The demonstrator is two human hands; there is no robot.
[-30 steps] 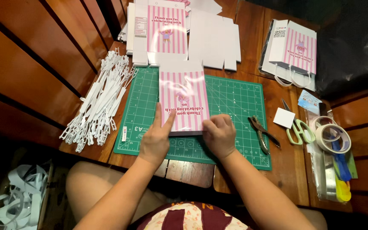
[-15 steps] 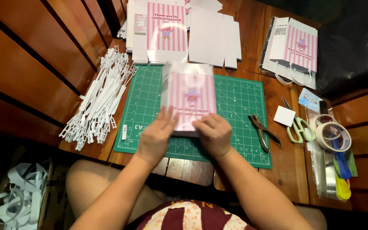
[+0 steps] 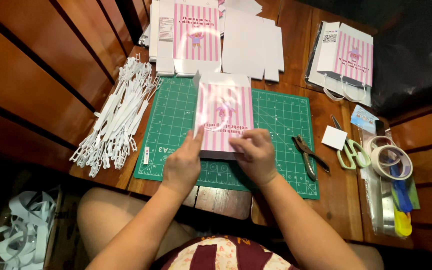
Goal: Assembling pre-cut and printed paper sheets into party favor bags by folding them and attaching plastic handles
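On the green cutting mat (image 3: 176,120), a pink-and-white striped paper bag (image 3: 224,117) lies flat, its printed face up and its near edge under both hands. The left hand (image 3: 183,165) presses on the bag's lower left corner with fingers together and extended, palm down. The right hand (image 3: 256,152) rests on the lower right edge, fingers curled over the paper; whether it pinches the edge cannot be told. The bag looks glossy, with a small figure printed at its centre.

Beyond the mat lie a flat striped card sheet (image 3: 196,32) and blank white card panels (image 3: 251,45). To the right stands a stack of finished striped bags (image 3: 351,57). A heap of white plastic handles (image 3: 118,117) lies left of the mat; pliers (image 3: 308,155), green-handled scissors (image 3: 351,152) and tape rolls (image 3: 388,157) lie to the right.
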